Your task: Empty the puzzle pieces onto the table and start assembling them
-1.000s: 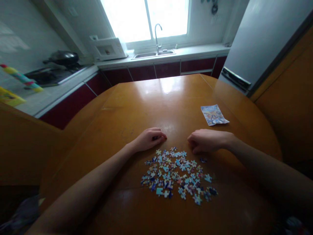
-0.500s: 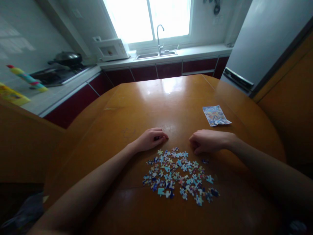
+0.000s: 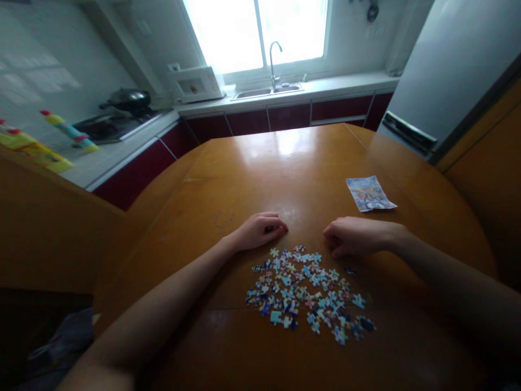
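Loosely, my left hand (image 3: pixel 264 230) is resting curled on the table (image 3: pixel 260 174), its thumb lying close to the bent fingers; I cannot tell whether they are pinching anything. My right hand (image 3: pixel 358 236) is resting opposite, well apart from it, folding into a loose fist and hiding its fingertips, so I cannot tell whether it is holding something either. The puzzle pieces (image 3: pixel 303 293) are lying scattered just on my side of both hands, and one dark piece (image 3: pixel 350 270) is sitting a little apart, near my right wrist. Farther out, the leaflet (image 3: pixel 370 194) is lying beyond my right hand. Past the table, the tap (image 3: pixel 272 65) is arching over the sink (image 3: pixel 251 93), the microwave (image 3: pixel 197 86) is standing left of it, and the fridge (image 3: pixel 451 70) is rising at the right.
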A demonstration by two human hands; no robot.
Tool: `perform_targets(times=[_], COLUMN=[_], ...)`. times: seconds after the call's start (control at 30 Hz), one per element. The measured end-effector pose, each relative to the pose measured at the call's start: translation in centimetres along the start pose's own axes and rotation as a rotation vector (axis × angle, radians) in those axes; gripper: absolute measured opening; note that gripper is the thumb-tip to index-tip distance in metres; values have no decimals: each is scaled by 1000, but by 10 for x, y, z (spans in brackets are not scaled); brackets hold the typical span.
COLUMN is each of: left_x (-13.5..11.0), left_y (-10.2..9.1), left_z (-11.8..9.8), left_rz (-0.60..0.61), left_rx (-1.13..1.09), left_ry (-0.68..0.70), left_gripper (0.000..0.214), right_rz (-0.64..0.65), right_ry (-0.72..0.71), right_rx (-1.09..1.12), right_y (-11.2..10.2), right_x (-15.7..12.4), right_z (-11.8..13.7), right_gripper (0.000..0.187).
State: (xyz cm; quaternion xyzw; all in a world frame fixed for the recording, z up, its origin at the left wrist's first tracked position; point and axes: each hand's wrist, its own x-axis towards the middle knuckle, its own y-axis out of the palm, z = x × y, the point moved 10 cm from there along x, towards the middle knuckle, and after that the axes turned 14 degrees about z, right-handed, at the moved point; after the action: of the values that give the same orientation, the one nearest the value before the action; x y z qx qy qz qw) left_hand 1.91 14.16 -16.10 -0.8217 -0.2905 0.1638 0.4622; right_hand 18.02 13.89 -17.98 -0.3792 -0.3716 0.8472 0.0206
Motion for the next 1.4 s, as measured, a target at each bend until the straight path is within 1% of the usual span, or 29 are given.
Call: perform_targets(times=[0.57,0.8,1.1,1.4], left_x=[0,0,0,0], left_y=[-2,-2,-1,-1], left_z=[-2,0,-1,-1], left_rz=[-3,-5,8,6], left_rx=[4,5,4,8], left_ry=[4,3,2,4], left_gripper=[21,22,22,21], right_rz=[-5,2,-1,-8], right_ry=[-21,-1,-17,-11], right_rx=[0,-2,-8,-9], right_y=[0,-1,0,-2], right_x=[-1,-2,0,-2], right_z=[0,1,1,3], right_gripper=[13,12,12,12])
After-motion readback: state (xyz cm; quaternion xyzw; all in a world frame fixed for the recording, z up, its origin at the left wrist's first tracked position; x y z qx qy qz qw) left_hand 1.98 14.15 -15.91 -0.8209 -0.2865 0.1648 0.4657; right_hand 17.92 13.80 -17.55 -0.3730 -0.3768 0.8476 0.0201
